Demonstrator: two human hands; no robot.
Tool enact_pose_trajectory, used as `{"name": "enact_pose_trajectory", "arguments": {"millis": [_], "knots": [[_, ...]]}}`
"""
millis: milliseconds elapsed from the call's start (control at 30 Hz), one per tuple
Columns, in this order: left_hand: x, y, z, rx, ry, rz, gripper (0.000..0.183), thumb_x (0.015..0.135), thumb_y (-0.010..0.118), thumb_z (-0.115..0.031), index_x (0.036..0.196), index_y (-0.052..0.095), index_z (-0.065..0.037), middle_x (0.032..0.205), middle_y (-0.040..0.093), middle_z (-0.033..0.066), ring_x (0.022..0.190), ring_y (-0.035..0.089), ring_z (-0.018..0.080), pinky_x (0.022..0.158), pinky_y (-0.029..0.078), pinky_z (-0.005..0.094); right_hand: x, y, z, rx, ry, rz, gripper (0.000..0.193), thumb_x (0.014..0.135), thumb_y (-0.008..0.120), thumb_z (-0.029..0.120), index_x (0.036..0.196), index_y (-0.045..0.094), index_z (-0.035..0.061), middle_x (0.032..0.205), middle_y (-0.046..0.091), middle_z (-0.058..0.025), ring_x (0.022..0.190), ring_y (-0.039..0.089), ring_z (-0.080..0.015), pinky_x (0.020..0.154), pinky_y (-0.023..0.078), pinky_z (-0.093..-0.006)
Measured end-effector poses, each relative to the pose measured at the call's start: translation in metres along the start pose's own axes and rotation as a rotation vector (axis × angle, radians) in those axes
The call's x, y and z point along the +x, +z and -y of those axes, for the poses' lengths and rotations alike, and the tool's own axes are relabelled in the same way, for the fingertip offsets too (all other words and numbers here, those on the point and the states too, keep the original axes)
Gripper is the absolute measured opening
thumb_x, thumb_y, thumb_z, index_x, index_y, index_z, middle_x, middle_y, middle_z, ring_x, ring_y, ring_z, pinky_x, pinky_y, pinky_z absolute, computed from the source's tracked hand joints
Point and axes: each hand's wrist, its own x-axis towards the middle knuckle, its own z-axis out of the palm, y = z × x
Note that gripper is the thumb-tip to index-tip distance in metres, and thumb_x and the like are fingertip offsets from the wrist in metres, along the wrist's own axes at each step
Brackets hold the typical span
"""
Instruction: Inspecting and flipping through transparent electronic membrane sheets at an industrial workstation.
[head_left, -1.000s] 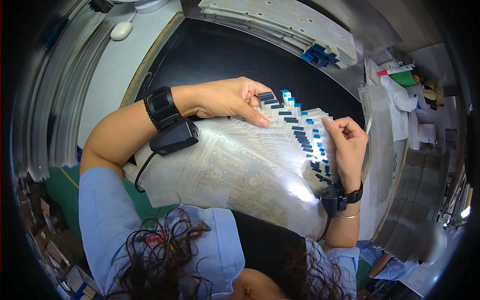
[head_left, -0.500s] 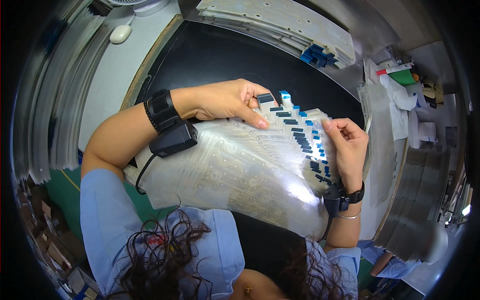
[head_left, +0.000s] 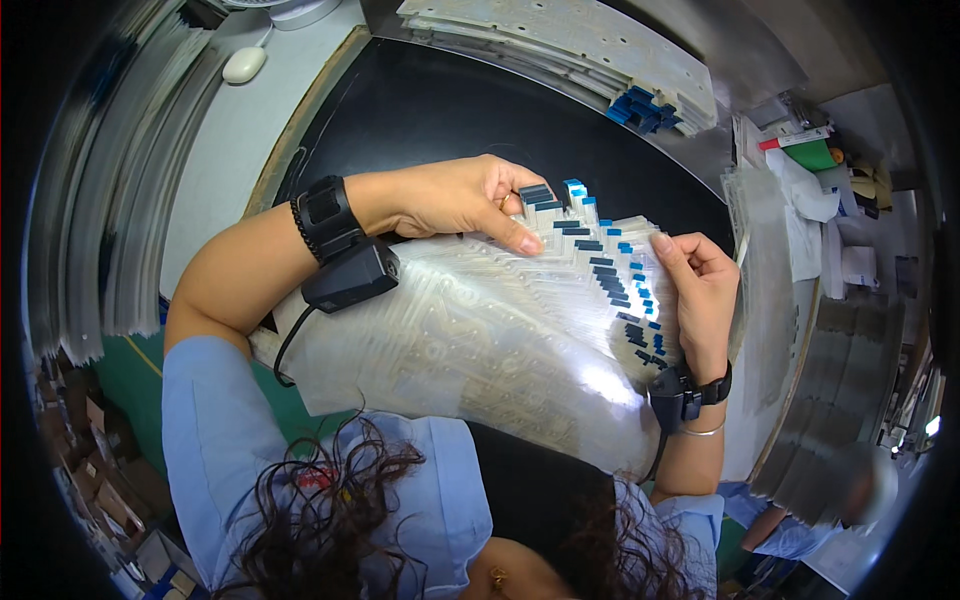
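A thick stack of clear, flexible printed-circuit sheets (head_left: 440, 350) lies in front of me and reaches over the black work surface. The sheets are fanned, so their narrow connector tails (head_left: 600, 268) step out in rows with dark and bright blue tips. My left hand (head_left: 480, 200) is closed on the tails at the far end, thumb on top and fingers underneath. At the right edge of the fan, my right hand (head_left: 700, 285) grips the sheets between thumb and bent fingers. What its fingertips do underneath is hidden.
Behind the black work surface (head_left: 400, 110) lies another stack of sheets (head_left: 560, 45) with blue tails. Hanging or stacked sheets (head_left: 140, 190) line the left side. A white mouse (head_left: 244, 65) sits on the left table. At lower right is another person (head_left: 790, 525).
Under my left thumb, another dark-tipped tail now shows beside the first at the far end of the fan. Both hands keep their hold and have barely moved.
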Motion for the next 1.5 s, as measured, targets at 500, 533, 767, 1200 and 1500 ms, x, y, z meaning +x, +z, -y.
{"name": "enact_pose_trajectory", "arguments": {"millis": [500,533,767,1200,1500], "knots": [[0.0,-0.002,0.003,-0.046,0.016,0.015,0.031,0.078,0.072,-0.007,0.106,0.061,0.001,0.084,0.066,0.0015,0.073,0.061,0.0048,0.065,0.049,0.0166,-0.008,0.006,0.008,-0.532,-0.153,-0.054,0.03,0.084,0.067,0.015,0.109,0.064,-0.0012,0.097,0.066,-0.0106,0.079,0.058,-0.0119,0.07,0.046,-0.024],[-0.001,-0.002,0.004,-0.046,0.013,0.006,0.031,0.079,0.071,-0.006,0.107,0.06,0.002,0.086,0.068,0.0035,0.074,0.063,0.0056,0.066,0.05,0.0171,-0.013,0.011,0.013,-0.607,-0.164,-0.051,0.03,0.084,0.067,0.017,0.108,0.065,-0.0008,0.097,0.066,-0.0126,0.078,0.06,-0.0151,0.071,0.047,-0.0267],[0.002,-0.004,0.007,-0.035,0.018,0.029,0.037,0.082,0.069,-0.008,0.115,0.055,0.0,0.093,0.069,0.0088,0.076,0.063,0.0053,0.067,0.05,0.0172,-0.027,0.022,0.024,-0.789,-0.388,-0.21,0.028,0.079,0.071,0.013,0.102,0.067,-0.0021,0.088,0.068,-0.0141,0.079,0.063,-0.0227,0.073,0.049,-0.031],[0.001,-0.002,0.004,-0.051,-0.014,-0.032,0.031,0.078,0.073,-0.008,0.105,0.062,0.002,0.071,0.064,0.0,0.059,0.056,0.002,0.055,0.044,0.0157,-0.011,0.004,0.001,-0.058,-0.037,-0.082,0.014,0.083,0.069,0.009,0.092,0.067,-0.0031,0.077,0.065,-0.0021,0.067,0.056,-0.004,0.062,0.044,-0.0161],[0.006,-0.014,0.013,-0.053,-0.03,0.016,0.031,0.08,0.071,-0.008,0.106,0.06,0.004,0.086,0.069,0.0071,0.071,0.063,0.0061,0.063,0.049,0.0166,0.001,0.004,0.003,-0.047,0.04,-0.017,0.015,0.084,0.069,0.012,0.082,0.064,-0.0015,0.071,0.063,-0.0014,0.059,0.054,-0.002,0.056,0.042,-0.0151]]}}
